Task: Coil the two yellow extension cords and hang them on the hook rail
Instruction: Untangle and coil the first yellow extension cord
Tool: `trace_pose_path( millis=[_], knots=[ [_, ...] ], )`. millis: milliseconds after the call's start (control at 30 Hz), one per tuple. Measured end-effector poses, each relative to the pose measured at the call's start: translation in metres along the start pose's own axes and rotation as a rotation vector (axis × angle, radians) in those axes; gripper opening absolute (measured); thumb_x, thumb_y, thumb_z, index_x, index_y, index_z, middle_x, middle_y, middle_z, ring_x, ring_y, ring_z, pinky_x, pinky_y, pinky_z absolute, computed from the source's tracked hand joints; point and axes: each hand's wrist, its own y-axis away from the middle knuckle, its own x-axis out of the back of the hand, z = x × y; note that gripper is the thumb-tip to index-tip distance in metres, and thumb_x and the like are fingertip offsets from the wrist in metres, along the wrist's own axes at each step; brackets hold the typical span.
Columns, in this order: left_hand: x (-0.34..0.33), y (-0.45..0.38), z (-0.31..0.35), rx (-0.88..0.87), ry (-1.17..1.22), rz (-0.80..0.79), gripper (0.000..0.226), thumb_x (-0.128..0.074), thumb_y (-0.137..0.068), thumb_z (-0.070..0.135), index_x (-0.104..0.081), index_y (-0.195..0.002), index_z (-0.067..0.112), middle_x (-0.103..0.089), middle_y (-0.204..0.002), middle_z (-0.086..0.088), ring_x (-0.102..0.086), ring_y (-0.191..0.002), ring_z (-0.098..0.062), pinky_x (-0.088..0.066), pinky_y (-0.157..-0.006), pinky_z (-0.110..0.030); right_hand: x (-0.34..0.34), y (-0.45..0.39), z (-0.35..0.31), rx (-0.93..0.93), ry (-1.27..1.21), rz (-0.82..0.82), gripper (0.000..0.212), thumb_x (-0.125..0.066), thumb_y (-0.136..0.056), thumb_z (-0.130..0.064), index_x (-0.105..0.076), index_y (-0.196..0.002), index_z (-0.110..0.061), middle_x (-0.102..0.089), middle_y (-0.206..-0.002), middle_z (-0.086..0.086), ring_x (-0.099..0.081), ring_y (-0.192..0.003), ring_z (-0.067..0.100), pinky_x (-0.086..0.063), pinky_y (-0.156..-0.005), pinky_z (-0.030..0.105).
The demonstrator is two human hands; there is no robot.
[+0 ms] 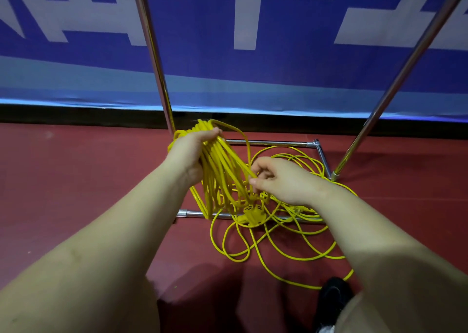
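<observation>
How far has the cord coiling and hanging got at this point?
Partly done: the left hand grips a bundle of coiled loops. In hand: the right hand pinches the next strand. Left: much loose yellow cord still sprawls on the red floor around the metal rack base; nothing visibly hung.

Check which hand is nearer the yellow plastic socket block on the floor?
Right. The right hand pinches a cord strand just above the yellow plastic socket block; the left hand grips the coiled loops higher up, to its left.
</observation>
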Motion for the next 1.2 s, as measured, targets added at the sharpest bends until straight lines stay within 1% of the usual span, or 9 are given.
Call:
trace_pose_path(
  millis=[67, 133, 267, 367, 500, 700, 867, 1000, 1200],
  knots=[
    [0.008, -0.004, 0.007, -0.001, 0.095, 0.022, 0.018, -0.057, -0.09, 0.013, -0.062, -0.073, 0.01, -0.063, -0.063, -0.003, -0.062, -0.064, -0.017, -0.054, -0.069, -0.037, 0.001, 0.001, 0.004, -0.026, 0.149, -0.054, 0.005, -0.051, -0.095, -0.025, -0.051, -0.092, -0.02, -0.059, -0.073, -0.011, -0.049, -0.061, 0.007, -0.036, -0.054, 0.012],
    [0.016, -0.007, 0.012, 0.002, 0.165, 0.025, 0.018, -0.056, -0.09, 0.013, -0.061, -0.073, 0.01, -0.063, -0.063, -0.003, -0.061, -0.066, -0.016, -0.05, -0.069, -0.036, 0.001, 0.001, 0.011, -0.071, 0.253, -0.101, 0.009, -0.05, -0.095, -0.027, -0.054, -0.088, -0.022, -0.055, -0.07, -0.011, -0.051, -0.063, 0.01, -0.039, -0.059, 0.017],
    [0.023, -0.007, 0.015, 0.002, 0.175, 0.039, 0.016, -0.056, -0.089, 0.013, -0.06, -0.074, 0.01, -0.063, -0.064, -0.002, -0.059, -0.067, -0.017, -0.051, -0.068, -0.036, 0.008, -0.001, 0.019, -0.164, 0.283, -0.117, 0.011, -0.049, -0.095, -0.027, -0.054, -0.087, -0.023, -0.068, -0.087, -0.006, -0.057, -0.069, 0.013, -0.043, -0.062, 0.025],
    [0.025, -0.006, 0.018, -0.031, 0.252, 0.057, 0.013, -0.058, -0.089, 0.013, -0.06, -0.076, 0.011, -0.062, -0.065, 0.0, -0.062, -0.063, -0.013, -0.052, -0.073, -0.035, 0.014, 0.0, 0.019, -0.179, 0.299, -0.096, 0.028, -0.043, -0.097, -0.033, -0.055, -0.074, -0.024, -0.063, -0.07, -0.01, -0.047, -0.052, 0.006, -0.037, -0.051, 0.022],
    [0.023, -0.004, 0.018, -0.071, 0.314, 0.013, 0.016, -0.057, -0.093, 0.018, -0.059, -0.077, 0.015, -0.059, -0.06, 0.004, -0.06, -0.055, -0.009, -0.051, -0.077, -0.033, 0.018, -0.003, 0.021, -0.241, 0.163, -0.02, 0.033, -0.042, -0.098, -0.031, -0.055, -0.07, -0.02, -0.062, -0.066, -0.007, -0.056, -0.061, 0.016, -0.049, -0.059, 0.029],
    [0.015, 0.005, 0.016, -0.058, 0.101, -0.056, 0.015, -0.059, -0.09, 0.015, -0.063, -0.076, 0.012, -0.063, -0.059, 0.0, -0.063, -0.05, -0.011, -0.054, -0.05, -0.028, 0.028, -0.002, 0.009, -0.407, -0.691, 0.23, 0.03, -0.045, -0.098, -0.024, -0.055, -0.075, -0.009, -0.054, -0.067, 0.005, -0.055, -0.044, 0.013, -0.052, -0.042, 0.02],
    [0.009, 0.009, -0.004, -0.218, -0.321, -0.152, 0.015, -0.071, -0.079, 0.006, -0.063, -0.09, -0.001, -0.067, -0.068, -0.013, -0.066, -0.055, -0.023, -0.055, -0.052, -0.036, 0.036, -0.005, 0.005, -0.444, -1.418, 0.362, 0.026, -0.051, -0.095, -0.02, -0.051, -0.073, -0.008, -0.055, -0.052, 0.002, -0.057, -0.038, 0.009, -0.051, -0.04, 0.021],
    [0.001, 0.014, -0.019, -0.269, -0.565, -0.233, 0.027, -0.077, -0.075, 0.011, -0.062, -0.093, -0.004, -0.065, -0.075, -0.019, -0.065, -0.069, -0.03, -0.056, -0.068, -0.047, 0.033, -0.009, 0.001, -0.437, -1.649, 0.451, 0.028, -0.052, -0.094, -0.017, -0.047, -0.07, -0.005, -0.049, -0.036, 0.002, -0.054, -0.032, 0.01, -0.048, -0.036, 0.02],
    [-0.009, 0.02, -0.032, -0.318, -0.659, -0.339, 0.008, -0.072, -0.08, 0.009, -0.065, -0.084, 0.012, -0.07, -0.071, 0.003, -0.067, -0.066, -0.011, -0.054, -0.062, -0.024, 0.03, -0.014, 0.0, -0.461, -1.785, 0.482, 0.027, -0.056, -0.092, -0.015, -0.05, -0.07, 0.0, -0.051, -0.04, 0.007, -0.054, -0.058, 0.014, -0.048, -0.036, 0.022]
  ],
)
